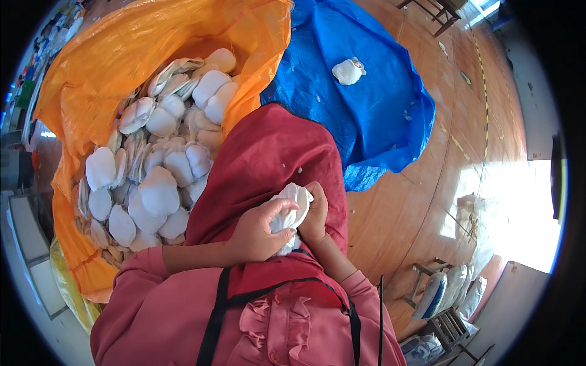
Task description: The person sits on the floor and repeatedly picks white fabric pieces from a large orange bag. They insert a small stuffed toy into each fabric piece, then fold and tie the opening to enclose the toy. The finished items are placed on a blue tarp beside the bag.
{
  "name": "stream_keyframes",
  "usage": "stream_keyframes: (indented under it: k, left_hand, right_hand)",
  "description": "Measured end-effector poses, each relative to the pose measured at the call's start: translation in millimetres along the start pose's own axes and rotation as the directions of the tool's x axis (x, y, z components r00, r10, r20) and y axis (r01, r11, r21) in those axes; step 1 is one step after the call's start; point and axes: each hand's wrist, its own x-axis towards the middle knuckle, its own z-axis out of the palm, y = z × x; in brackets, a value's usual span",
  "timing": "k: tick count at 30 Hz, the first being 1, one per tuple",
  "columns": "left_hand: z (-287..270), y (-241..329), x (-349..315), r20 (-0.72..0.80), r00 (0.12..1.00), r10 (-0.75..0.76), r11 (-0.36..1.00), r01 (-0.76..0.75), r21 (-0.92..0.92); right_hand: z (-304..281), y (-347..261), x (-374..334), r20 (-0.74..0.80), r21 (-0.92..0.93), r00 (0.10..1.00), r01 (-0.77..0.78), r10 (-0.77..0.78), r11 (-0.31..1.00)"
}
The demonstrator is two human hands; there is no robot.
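Note:
Over my lap, my left hand (256, 233) and my right hand (313, 215) are both closed on a bunched white cloth piece (295, 196). The left thumb lies across its front, and a lower part of the cloth shows below that hand. The right fingers grip its right edge and are partly hidden. Under both hands spreads a dark red apron (274, 149). To the left, a large orange bag (79, 116) lies open, full of several rounded white pads (160, 192), many stacked on edge.
Ahead and right, a blue plastic sheet (317, 116) lies on the brown floor (397, 213) with a crumpled white bundle (349, 71) on it. A wooden stool (436, 15) stands at the far right. Wrapped packages (448, 290) rest by a bench at the lower right.

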Motion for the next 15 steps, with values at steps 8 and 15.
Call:
stream_keyframes:
  k: [8,15]
  left_hand:
    - [-14,-12,20,-0.066,0.979,-0.193,0.825,0.126,-0.551]
    - [-31,-19,24,0.04,0.934,-0.355,0.567,0.249,-0.785]
  right_hand:
    - [-13,11,13,0.015,0.106,1.0,-0.028,0.027,0.994]
    - [-12,-2,19,0.212,0.216,0.977,-0.07,0.023,0.974]
